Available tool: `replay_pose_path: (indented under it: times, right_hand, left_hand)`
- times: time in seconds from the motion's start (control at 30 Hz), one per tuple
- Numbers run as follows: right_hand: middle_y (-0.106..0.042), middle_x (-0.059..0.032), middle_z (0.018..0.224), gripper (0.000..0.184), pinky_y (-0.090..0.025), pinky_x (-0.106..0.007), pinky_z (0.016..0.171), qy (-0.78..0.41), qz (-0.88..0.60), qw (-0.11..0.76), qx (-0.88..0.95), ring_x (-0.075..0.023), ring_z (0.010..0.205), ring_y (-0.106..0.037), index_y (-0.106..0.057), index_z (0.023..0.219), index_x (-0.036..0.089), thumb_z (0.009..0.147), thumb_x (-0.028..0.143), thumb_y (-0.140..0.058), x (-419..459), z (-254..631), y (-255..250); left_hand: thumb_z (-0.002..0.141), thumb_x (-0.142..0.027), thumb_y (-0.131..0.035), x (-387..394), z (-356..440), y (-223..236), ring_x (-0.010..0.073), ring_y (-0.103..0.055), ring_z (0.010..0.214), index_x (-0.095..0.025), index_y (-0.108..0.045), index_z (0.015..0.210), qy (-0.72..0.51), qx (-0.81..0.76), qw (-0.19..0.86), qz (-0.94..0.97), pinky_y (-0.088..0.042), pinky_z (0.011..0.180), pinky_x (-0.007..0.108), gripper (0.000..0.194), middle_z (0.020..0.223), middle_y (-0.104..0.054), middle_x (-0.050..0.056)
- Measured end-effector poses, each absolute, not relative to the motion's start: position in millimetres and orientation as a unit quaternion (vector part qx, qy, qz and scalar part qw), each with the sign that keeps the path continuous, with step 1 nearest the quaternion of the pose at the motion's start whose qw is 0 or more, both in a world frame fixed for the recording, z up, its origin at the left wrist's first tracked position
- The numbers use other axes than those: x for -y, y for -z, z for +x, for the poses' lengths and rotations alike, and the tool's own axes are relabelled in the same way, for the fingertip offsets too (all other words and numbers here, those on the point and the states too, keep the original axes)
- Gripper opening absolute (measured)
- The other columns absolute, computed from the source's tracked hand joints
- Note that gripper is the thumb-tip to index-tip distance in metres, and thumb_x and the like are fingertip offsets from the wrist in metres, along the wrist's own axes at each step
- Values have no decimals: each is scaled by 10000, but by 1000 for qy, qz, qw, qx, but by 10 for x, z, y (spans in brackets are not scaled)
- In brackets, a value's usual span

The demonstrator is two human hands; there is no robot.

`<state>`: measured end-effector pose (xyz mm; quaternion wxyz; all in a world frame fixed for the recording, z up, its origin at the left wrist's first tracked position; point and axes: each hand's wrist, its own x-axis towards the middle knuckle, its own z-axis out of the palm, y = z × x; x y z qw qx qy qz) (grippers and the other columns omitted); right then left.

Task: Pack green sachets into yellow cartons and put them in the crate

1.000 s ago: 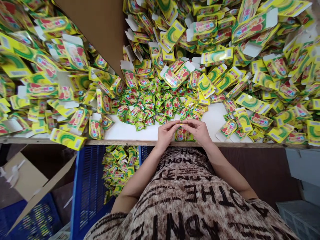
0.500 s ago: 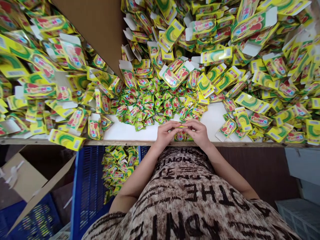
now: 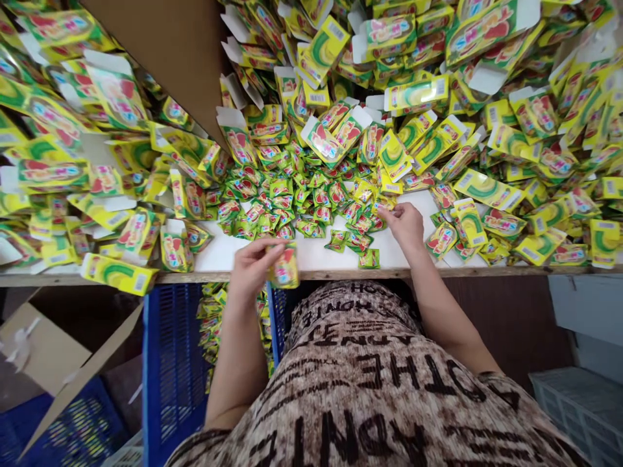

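Observation:
My left hand (image 3: 254,264) pinches a small yellow-green candy box (image 3: 285,267) at its upper end, over the table's front edge and above a blue crate. The box is slightly blurred. Over on the right, my right hand (image 3: 407,225) has its thumb and fingertips closed on a small yellow candy packet (image 3: 384,203) at the right rim of the packet pile (image 3: 287,194). A single green packet (image 3: 369,259) lies near the table edge between my hands, with a few others just behind it.
Candy boxes (image 3: 487,194), many with white flaps up, heap across the back and both sides. A brown cardboard panel (image 3: 165,52) stands at back left. Below the edge, a blue crate (image 3: 170,363) holds filled boxes; an open carton (image 3: 48,344) is left of it.
My hands have parted from the middle of the table edge. The left moved left with the box; the right moved right and forward to the packets.

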<state>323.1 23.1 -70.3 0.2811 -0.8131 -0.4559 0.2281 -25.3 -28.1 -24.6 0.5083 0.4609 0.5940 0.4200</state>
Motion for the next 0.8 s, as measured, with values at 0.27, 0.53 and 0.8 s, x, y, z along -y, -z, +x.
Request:
replay_pose_path:
  times: [0.27,0.53,0.8]
  right_hand:
    - [-623,5,699,339,-451,-297,597,-338,-720,467,386,-157,635,-539,-567,781,196,620,402,-783,-248,3322,724]
    - [-614,20,679,267,-461,-265,503,-544,-581,427,429,-118,556,-515,-600,755,207,665,397,-765,76,2835,370]
    - [-571,39,685,213,-406,-248,463,-465,-665,349,468,-120,534,-488,-590,813,217,703,365,-696,139,2799,662]
  left_hand:
    - [703,-503,-736,1047,-1817,-60,241,-679,778,-369,-722,814,-192,-814,290,466,-590,764,481,175,791,-748,-115]
    - [796,-372,-682,292,-62,272,186,-636,685,-218,-732,806,-331,-634,426,554,-526,667,333,162,744,-709,13]
    - [653,-124,-766,59,948,613,238,-548,856,-204,-538,723,-275,-622,314,663,-425,792,351,252,796,-582,46]
